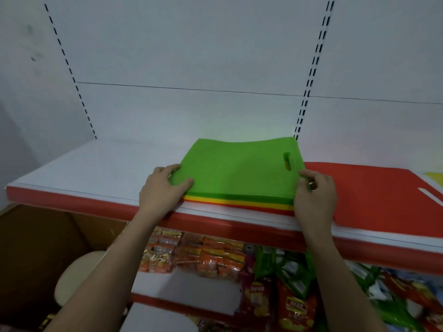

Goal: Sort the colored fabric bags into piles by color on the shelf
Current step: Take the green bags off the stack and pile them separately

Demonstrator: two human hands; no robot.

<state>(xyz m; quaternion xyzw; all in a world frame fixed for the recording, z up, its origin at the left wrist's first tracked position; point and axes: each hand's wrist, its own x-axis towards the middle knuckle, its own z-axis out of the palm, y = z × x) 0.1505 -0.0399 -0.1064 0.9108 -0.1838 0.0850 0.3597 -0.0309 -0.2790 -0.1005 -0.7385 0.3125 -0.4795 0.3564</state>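
Head view: a mixed stack topped by a flat green non-woven fabric bag point(239, 171) lies on the white metal shelf point(79, 168), red fabric bag point(374, 197) just right. Left hand point(163, 185) pinches the left edge; right hand point(315, 197) grips the right edge. Judged light, limp, best lifted by both short edges. Long axis left-right, handle cut-out rightward.

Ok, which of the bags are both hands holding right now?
The green bag on top of the mixed stack; the red bag lies apart at the right, untouched.
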